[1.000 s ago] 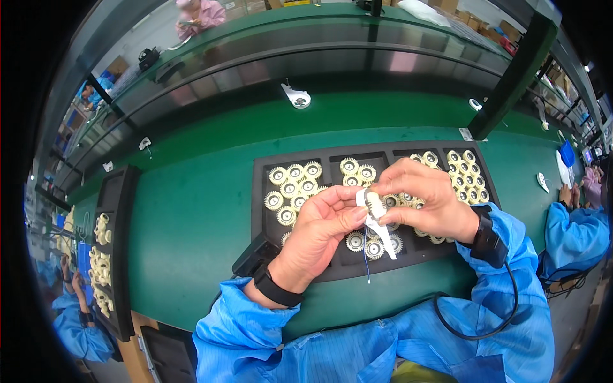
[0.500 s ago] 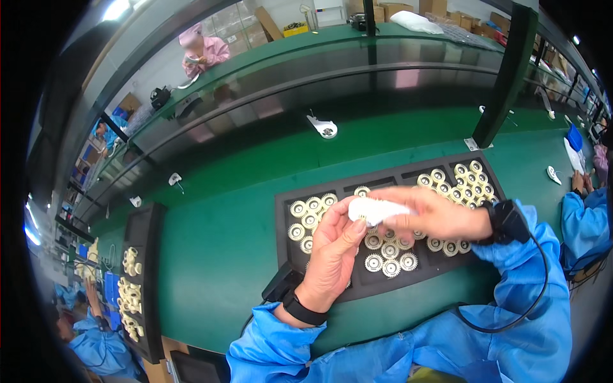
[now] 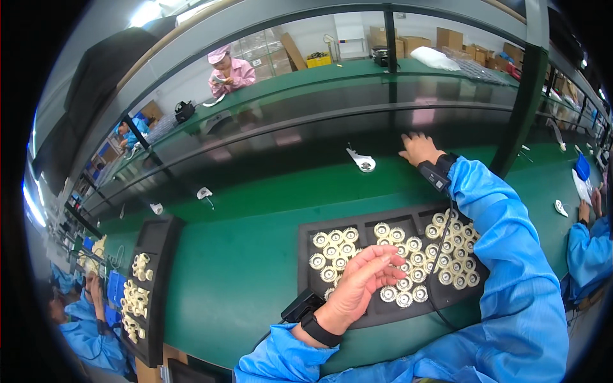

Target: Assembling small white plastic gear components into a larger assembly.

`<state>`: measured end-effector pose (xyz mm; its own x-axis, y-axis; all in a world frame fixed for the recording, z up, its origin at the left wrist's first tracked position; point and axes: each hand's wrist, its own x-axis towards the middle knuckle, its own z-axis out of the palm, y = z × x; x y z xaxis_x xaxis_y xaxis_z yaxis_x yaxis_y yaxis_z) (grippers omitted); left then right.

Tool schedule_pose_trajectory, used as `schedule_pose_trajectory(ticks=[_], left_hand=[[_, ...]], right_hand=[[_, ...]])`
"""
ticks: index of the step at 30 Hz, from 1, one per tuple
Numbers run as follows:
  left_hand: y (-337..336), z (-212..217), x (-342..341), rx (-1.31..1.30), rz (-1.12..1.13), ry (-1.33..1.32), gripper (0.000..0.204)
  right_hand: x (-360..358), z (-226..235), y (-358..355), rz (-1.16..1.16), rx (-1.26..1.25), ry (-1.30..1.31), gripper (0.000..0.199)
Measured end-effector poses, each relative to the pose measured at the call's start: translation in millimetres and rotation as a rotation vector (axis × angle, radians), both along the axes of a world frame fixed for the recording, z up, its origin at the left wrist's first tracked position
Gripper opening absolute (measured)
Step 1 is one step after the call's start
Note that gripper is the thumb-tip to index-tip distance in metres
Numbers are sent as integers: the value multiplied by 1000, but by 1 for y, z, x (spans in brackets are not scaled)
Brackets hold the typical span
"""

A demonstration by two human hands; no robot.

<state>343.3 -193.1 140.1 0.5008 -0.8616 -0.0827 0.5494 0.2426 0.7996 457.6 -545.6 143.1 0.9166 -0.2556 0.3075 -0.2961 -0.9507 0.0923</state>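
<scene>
My left hand (image 3: 367, 281) hovers over a black compartment tray (image 3: 377, 317), palm turned inward and fingers stretched out, with nothing visible in it. Groups of cream toothed gears (image 3: 403, 299) with metal centres fill the tray's sections. Farther off, my right hand (image 3: 423, 149) is stretched out over the dark green strip beyond the tray, fingers spread and pointing away. Anything beneath its palm is hidden. To its left on the strip lies a white teardrop-shaped plastic part (image 3: 364, 163) with a round opening.
More white parts (image 3: 204, 193) lie along the strip to the left. A second black tray (image 3: 163, 255) holds cream pieces (image 3: 135, 300). A green post (image 3: 525, 105) rises right of my right arm. Co-workers sit at left and right; a person in pink (image 3: 231, 75) works across the bench.
The white part that was between my hands is no longer visible. My right hand has moved from the tray far forward over the strip. My left hand has opened. The view has shifted.
</scene>
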Motion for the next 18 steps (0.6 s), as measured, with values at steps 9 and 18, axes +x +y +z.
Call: schedule_pose_trajectory(ticks=[9,18], left_hand=[[3,-3,5,-31,-41,23,35],[0,-7,7,-156,-62,256,52]], right_hand=[[44,-11,63,160,216,57,54],[-106,90,140,1061,623,189,54]])
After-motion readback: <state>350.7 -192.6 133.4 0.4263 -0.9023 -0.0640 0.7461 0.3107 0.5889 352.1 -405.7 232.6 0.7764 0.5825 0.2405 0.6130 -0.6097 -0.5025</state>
